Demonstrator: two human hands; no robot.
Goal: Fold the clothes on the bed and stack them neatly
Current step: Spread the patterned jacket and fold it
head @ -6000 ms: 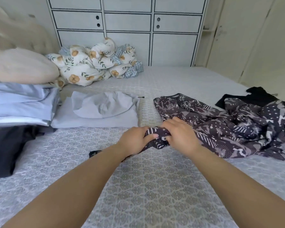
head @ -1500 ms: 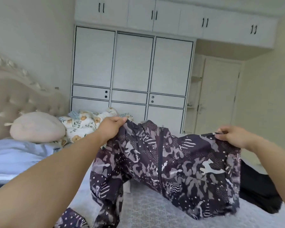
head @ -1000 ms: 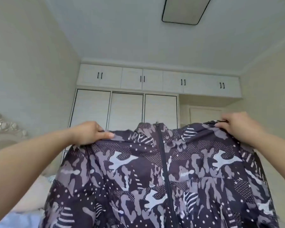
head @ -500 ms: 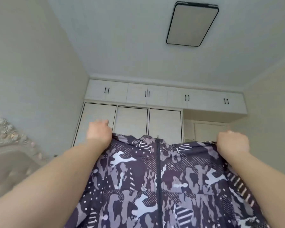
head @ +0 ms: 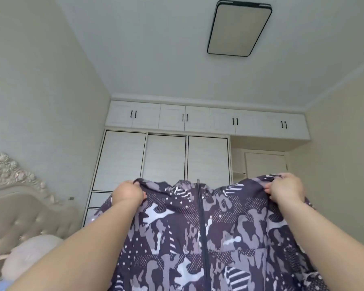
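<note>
A dark purple patterned jacket (head: 204,234) with a front zipper hangs spread out in front of me, held up high. My left hand (head: 127,193) grips its upper left edge and my right hand (head: 286,190) grips its upper right edge. The zipper runs straight down the middle between my hands. The jacket's lower part runs out of the frame at the bottom. The bed surface and the other clothes are out of view, because the camera points upward.
A white wardrobe (head: 166,160) with upper cabinets fills the far wall. A tufted cream headboard (head: 19,208) and a beige pillow (head: 29,255) sit at the lower left. A ceiling lamp (head: 239,28) is overhead, and a door (head: 265,164) stands at the right.
The jacket was picked off the bed and lifted up spread between both hands. Over the last half second the view tilted slightly down and my hands stayed on the top edge.
</note>
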